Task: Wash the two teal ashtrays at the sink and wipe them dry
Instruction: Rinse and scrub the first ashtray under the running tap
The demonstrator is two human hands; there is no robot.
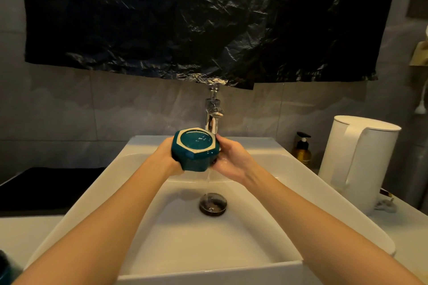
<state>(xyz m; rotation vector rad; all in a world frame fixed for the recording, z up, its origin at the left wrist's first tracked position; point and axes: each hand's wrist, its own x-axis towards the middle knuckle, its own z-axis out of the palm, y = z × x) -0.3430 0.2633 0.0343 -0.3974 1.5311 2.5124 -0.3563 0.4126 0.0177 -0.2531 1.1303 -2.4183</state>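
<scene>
A teal hexagonal ashtray [195,149] with a pale rim around its base is held over the white sink [148,233], its underside tilted toward me. My left hand [165,157] grips its left side. My right hand [229,162] holds its right side, fingers behind it and wet. Water runs from the chrome tap [213,113] past the ashtray and falls toward the drain [213,204]. A second teal object [5,266] shows only partly at the bottom left corner; I cannot tell if it is the other ashtray.
A white electric kettle [356,162] stands on the counter right of the sink, an amber pump bottle [302,149] behind it. A black mat [48,188] lies on the left. Black plastic sheeting [196,18] covers the wall above the tap.
</scene>
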